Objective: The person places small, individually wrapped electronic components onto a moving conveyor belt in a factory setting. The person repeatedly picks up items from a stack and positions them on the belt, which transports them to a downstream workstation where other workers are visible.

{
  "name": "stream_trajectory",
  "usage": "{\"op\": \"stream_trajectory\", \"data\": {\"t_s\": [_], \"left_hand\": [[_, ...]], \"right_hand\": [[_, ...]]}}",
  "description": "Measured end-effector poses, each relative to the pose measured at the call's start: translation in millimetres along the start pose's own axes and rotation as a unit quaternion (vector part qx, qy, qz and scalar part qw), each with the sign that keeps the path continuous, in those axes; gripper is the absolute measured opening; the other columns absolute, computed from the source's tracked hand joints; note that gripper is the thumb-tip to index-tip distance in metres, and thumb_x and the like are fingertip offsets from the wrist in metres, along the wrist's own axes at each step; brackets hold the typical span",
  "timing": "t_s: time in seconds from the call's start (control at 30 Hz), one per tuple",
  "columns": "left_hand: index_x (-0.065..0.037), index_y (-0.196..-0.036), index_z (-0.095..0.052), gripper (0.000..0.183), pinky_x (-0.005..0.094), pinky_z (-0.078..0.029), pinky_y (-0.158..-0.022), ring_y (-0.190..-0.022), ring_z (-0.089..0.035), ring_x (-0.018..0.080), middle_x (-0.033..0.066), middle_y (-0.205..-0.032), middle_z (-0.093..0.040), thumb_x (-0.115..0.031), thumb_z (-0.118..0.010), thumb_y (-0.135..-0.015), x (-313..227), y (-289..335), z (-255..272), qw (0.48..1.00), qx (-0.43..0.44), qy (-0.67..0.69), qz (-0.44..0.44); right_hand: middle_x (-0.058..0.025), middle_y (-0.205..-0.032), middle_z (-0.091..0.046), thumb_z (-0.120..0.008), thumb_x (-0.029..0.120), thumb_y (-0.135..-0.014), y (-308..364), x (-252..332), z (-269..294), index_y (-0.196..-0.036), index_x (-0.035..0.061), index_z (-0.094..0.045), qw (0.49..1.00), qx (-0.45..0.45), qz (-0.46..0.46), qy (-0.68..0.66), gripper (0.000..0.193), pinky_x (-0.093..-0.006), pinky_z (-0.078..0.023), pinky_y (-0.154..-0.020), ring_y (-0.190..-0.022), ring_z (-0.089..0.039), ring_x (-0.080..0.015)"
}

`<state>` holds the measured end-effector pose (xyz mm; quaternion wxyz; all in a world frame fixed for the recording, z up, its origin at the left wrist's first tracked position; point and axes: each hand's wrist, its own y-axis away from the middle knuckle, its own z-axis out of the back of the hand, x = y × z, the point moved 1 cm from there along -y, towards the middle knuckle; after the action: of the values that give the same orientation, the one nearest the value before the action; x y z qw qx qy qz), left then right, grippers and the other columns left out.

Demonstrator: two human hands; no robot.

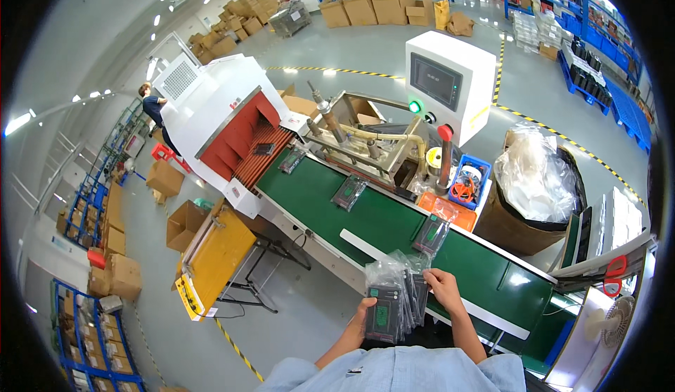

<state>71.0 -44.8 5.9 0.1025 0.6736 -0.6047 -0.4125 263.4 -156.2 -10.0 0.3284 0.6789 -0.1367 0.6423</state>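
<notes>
A fanned stack of dark flat packages in clear plastic bags (394, 304) stands in front of my body, over the near edge of the green conveyor belt (309, 191). My left hand (361, 317) is closed on the stack's left side, its thumb against the front package with green print. At the stack's right end, my right hand (443, 288) pinches the edge of a package; its fingertips are partly hidden. Just beyond the hands, a bagged package (431, 234) lies on the belt. Farther left lie another bagged package (349, 193) and a third one (291, 160).
The belt leads into a white machine (211, 104) with red curtain strips, where a dark package (264, 149) sits on rollers. A white control box (450, 86) stands behind the belt. Nearby are a blue bin (470, 180), a bag-filled carton (538, 181) and a yellow table (221, 258).
</notes>
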Motion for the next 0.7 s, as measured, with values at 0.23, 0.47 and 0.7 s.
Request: {"op": "stream_trajectory", "data": {"t_s": [0.23,0.47,0.7], "left_hand": [[0.003,-0.105,-0.053,0.051,0.0394,-0.053,-0.067,-0.075,-0.062,0.0284,0.0171,-0.090,-0.062,-0.030,-0.056,-0.066,-3,-38,2,0.998,0.052,0.028,-0.039],[0.000,-0.103,-0.054,0.051,0.0377,-0.053,-0.066,-0.074,-0.062,0.0270,0.0142,-0.089,-0.062,-0.036,-0.054,-0.067,10,-57,-43,0.991,0.074,0.052,-0.096],[-0.002,-0.112,-0.048,0.060,0.0405,-0.049,-0.077,-0.088,-0.058,0.0287,0.0141,-0.101,-0.058,-0.043,-0.054,-0.068,21,-45,-48,0.987,0.069,0.060,-0.132]], "right_hand": [[-0.0024,-0.060,-0.051,-0.053,0.023,-0.087,24,4,39,-0.081,-0.0032,-0.058,0.979,0.094,0.079,0.164,0.027,-0.0257,-0.038,-0.053,-0.057,-0.044,-0.0095],[-0.0018,-0.067,-0.056,-0.054,0.022,-0.086,61,-5,94,-0.086,-0.0015,-0.061,0.994,0.056,0.053,0.081,0.024,-0.0250,-0.040,-0.056,-0.062,-0.046,-0.0084],[-0.0079,-0.069,-0.061,-0.055,0.025,-0.084,69,-88,246,-0.086,-0.0007,-0.062,0.918,-0.369,-0.039,0.144,0.027,-0.0286,-0.043,-0.061,-0.065,-0.054,-0.0129]]}}
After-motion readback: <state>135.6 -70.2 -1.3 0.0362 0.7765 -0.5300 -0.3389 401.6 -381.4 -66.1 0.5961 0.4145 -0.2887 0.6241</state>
